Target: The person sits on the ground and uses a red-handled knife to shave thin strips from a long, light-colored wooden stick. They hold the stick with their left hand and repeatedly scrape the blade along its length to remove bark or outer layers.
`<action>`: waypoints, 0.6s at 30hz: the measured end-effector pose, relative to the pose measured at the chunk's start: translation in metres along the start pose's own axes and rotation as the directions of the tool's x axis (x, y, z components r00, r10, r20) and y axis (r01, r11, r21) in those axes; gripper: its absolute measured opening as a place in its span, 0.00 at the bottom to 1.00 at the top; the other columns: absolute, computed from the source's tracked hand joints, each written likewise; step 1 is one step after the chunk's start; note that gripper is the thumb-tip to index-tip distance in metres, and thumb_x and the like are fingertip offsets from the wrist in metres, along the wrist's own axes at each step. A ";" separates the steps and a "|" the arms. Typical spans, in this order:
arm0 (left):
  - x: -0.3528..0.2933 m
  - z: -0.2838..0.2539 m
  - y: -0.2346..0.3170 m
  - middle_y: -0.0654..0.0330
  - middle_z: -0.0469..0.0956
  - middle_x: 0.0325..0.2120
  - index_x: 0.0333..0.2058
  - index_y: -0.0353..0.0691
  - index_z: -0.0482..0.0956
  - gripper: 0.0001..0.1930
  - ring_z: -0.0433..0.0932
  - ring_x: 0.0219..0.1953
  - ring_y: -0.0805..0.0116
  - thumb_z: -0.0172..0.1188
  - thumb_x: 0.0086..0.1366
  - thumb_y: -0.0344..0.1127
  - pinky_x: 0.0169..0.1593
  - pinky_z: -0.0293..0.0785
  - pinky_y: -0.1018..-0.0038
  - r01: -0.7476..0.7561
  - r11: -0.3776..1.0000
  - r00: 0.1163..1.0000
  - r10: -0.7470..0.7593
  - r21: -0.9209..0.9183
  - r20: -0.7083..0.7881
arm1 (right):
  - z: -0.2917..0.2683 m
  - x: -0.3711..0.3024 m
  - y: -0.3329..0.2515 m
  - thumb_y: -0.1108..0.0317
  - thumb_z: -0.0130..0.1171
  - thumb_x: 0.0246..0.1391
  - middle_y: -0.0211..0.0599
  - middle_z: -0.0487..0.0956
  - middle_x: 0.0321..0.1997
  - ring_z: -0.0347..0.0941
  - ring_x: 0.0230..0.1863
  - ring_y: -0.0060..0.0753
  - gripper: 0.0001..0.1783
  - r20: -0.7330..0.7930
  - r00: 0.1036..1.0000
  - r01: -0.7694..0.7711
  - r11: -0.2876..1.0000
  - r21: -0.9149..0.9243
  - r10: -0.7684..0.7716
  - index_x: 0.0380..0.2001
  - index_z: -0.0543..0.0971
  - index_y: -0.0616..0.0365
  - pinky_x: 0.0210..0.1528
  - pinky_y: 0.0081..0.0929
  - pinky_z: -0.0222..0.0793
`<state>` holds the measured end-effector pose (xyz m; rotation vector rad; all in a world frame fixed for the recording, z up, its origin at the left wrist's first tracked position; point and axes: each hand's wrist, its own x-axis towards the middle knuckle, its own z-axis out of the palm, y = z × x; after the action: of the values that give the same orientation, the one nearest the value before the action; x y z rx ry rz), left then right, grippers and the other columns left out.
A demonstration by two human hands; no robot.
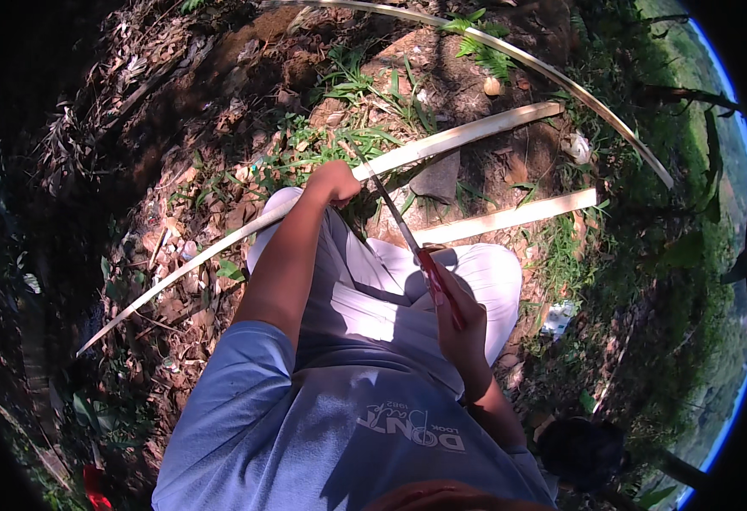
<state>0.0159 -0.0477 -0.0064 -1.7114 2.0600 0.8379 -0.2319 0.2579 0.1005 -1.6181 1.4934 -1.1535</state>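
Note:
My left hand (336, 181) is closed around a long, pale wooden strip (450, 140). The strip runs from the lower left, over my left knee, to the upper right, and bends slightly. In my right hand (465, 322) is the red handle of a long, thin-bladed tool (399, 220); I cannot tell whether it is a knife or a saw. The blade slants up and left across the strip, just right of my left fist, and its tip shows beyond the strip. Whether the edge bites into the wood cannot be seen.
A second pale strip (518, 215) lies just beyond my right knee. Another long curved strip (552, 72) arcs across the far side. A flat grey stone (435, 179) sits between the strips. Dry leaves (135, 128) and green plants cover the ground, and a dark object (582, 451) stands lower right.

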 end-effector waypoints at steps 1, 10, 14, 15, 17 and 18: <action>-0.005 -0.005 0.011 0.42 0.89 0.46 0.40 0.36 0.93 0.18 0.90 0.49 0.47 0.62 0.53 0.35 0.52 0.86 0.55 0.021 0.999 0.999 -0.020 -0.044 0.025 | -0.003 0.001 -0.005 0.70 0.56 0.75 0.48 0.88 0.55 0.86 0.52 0.34 0.23 0.001 0.998 -0.068 0.998 0.013 0.068 0.70 0.77 0.63 0.54 0.29 0.80; -0.029 0.009 0.028 0.47 0.90 0.48 0.44 0.40 0.93 0.17 0.89 0.52 0.46 0.65 0.57 0.33 0.55 0.86 0.57 0.172 0.976 0.948 -0.201 -0.133 -0.248 | 0.030 0.054 0.011 0.75 0.58 0.71 0.51 0.90 0.48 0.88 0.39 0.34 0.24 -0.037 0.997 -0.067 0.997 0.032 0.069 0.68 0.79 0.63 0.43 0.28 0.81; -0.022 0.015 0.023 0.44 0.90 0.44 0.42 0.38 0.93 0.16 0.90 0.48 0.45 0.67 0.57 0.38 0.53 0.87 0.55 0.147 0.979 0.938 -0.182 -0.138 -0.294 | 0.070 0.099 0.043 0.72 0.59 0.72 0.49 0.90 0.43 0.85 0.37 0.28 0.23 -0.042 0.995 -0.096 0.995 0.003 0.096 0.67 0.79 0.66 0.41 0.28 0.79; -0.019 0.019 0.019 0.43 0.90 0.42 0.41 0.37 0.92 0.17 0.91 0.47 0.45 0.68 0.57 0.41 0.53 0.87 0.54 0.141 0.979 0.934 -0.181 -0.147 -0.307 | 0.079 0.111 0.043 0.71 0.59 0.72 0.48 0.89 0.42 0.84 0.37 0.26 0.24 -0.033 0.994 -0.100 0.995 0.021 0.100 0.67 0.79 0.66 0.40 0.29 0.79; -0.019 0.023 0.021 0.43 0.90 0.42 0.40 0.37 0.92 0.17 0.91 0.46 0.44 0.68 0.57 0.41 0.52 0.87 0.54 0.128 0.984 0.928 -0.163 -0.127 -0.334 | 0.100 0.136 0.048 0.70 0.60 0.72 0.47 0.89 0.40 0.82 0.35 0.23 0.24 -0.085 0.996 -0.021 0.995 0.101 0.029 0.67 0.79 0.66 0.39 0.29 0.77; -0.019 0.024 0.021 0.43 0.90 0.41 0.40 0.37 0.92 0.17 0.91 0.46 0.44 0.68 0.57 0.41 0.52 0.87 0.54 0.121 0.986 0.924 -0.155 -0.117 -0.351 | 0.112 0.149 0.054 0.69 0.60 0.72 0.47 0.89 0.38 0.81 0.34 0.22 0.24 -0.146 0.988 0.068 0.985 0.161 -0.044 0.67 0.79 0.66 0.38 0.28 0.77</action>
<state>-0.0029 -0.0154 -0.0087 -2.1698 2.1147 0.6208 -0.1576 0.0918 0.0325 -1.5002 1.4053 -1.4116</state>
